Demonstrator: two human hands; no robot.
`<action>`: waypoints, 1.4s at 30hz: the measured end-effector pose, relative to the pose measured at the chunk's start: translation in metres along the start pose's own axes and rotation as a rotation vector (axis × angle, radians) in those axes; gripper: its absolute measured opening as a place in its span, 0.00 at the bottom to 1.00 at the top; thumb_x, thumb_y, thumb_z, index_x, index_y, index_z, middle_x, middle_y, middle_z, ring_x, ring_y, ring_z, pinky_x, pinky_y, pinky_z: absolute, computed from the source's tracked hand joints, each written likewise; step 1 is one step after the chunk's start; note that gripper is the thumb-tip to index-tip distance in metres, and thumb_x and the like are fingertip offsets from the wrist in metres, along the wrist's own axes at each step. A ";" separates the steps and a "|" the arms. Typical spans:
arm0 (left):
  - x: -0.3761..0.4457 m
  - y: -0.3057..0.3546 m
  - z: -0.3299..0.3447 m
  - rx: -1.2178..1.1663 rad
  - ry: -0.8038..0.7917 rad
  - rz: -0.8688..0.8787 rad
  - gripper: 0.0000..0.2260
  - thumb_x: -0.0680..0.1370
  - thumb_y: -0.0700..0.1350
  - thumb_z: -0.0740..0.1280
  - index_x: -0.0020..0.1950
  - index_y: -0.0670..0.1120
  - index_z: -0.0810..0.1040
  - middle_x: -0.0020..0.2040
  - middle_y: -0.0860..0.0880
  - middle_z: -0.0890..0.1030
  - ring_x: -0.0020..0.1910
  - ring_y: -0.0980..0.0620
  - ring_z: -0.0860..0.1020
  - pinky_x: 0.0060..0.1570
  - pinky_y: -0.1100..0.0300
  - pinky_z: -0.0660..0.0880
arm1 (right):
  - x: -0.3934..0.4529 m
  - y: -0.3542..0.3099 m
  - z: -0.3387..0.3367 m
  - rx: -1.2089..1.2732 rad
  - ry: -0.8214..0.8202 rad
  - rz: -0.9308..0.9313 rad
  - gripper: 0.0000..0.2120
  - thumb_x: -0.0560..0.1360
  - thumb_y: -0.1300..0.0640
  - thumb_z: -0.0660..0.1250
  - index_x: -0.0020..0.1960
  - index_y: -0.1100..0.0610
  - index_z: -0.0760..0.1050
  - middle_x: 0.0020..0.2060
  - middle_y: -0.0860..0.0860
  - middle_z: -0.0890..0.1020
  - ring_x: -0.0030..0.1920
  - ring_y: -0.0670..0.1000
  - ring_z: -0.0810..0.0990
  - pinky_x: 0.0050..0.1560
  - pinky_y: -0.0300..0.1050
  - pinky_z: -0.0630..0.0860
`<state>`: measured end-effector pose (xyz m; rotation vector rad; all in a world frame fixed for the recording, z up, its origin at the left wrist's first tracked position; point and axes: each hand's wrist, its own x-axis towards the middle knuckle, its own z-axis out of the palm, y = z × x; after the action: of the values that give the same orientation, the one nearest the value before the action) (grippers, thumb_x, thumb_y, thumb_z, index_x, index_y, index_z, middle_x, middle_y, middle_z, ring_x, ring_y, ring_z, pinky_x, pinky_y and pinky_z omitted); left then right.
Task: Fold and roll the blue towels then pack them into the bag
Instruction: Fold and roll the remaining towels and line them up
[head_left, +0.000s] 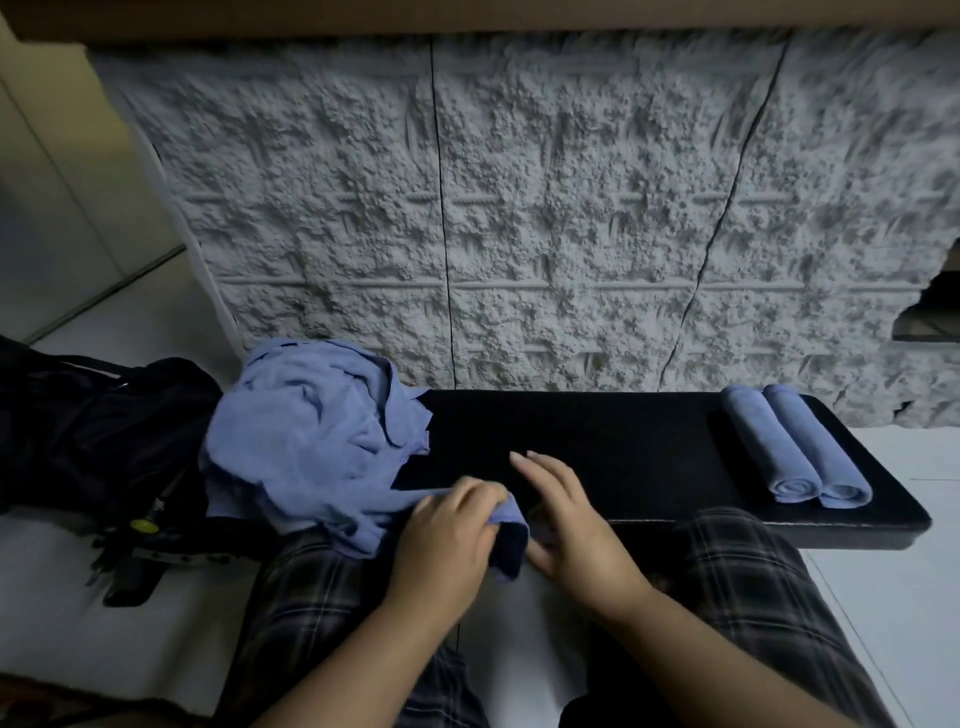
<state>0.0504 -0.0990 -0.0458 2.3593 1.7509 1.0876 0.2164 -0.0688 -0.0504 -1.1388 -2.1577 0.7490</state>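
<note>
Gripping blue towel (498, 514) corner: left hand (447, 540); right hand (566, 525) flat beside, fingers straight.

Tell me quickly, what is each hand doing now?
Left hand: grips a corner of a crumpled blue cloth towel.
Right hand: open, fingers straight, holding nothing.

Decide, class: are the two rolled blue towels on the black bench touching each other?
Touching. The head view shows the two rolled towels lying side by side on the black bench, their long sides pressed together with no gap.
</note>
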 end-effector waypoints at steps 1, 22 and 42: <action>-0.004 0.008 0.000 -0.008 -0.009 0.002 0.07 0.72 0.47 0.56 0.49 0.54 0.68 0.44 0.53 0.77 0.35 0.46 0.78 0.31 0.55 0.75 | -0.002 -0.009 0.003 0.029 -0.006 -0.008 0.30 0.73 0.51 0.67 0.70 0.37 0.58 0.69 0.37 0.59 0.58 0.33 0.67 0.55 0.35 0.72; -0.023 -0.035 -0.097 -0.230 0.056 -0.584 0.12 0.76 0.42 0.65 0.32 0.46 0.71 0.26 0.50 0.73 0.27 0.52 0.70 0.29 0.59 0.66 | 0.034 -0.089 -0.035 0.518 0.293 0.376 0.07 0.76 0.63 0.58 0.41 0.56 0.71 0.34 0.52 0.76 0.34 0.50 0.73 0.37 0.46 0.71; 0.000 0.035 -0.130 -0.591 0.038 -0.223 0.22 0.75 0.40 0.67 0.57 0.65 0.65 0.57 0.69 0.72 0.56 0.65 0.74 0.53 0.73 0.69 | 0.026 -0.170 -0.063 0.553 0.245 0.089 0.13 0.77 0.64 0.64 0.39 0.49 0.79 0.33 0.44 0.80 0.36 0.42 0.76 0.40 0.38 0.72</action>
<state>0.0113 -0.1622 0.0666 1.7595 1.3959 1.3771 0.1596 -0.1148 0.1175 -0.9703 -1.5654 1.0977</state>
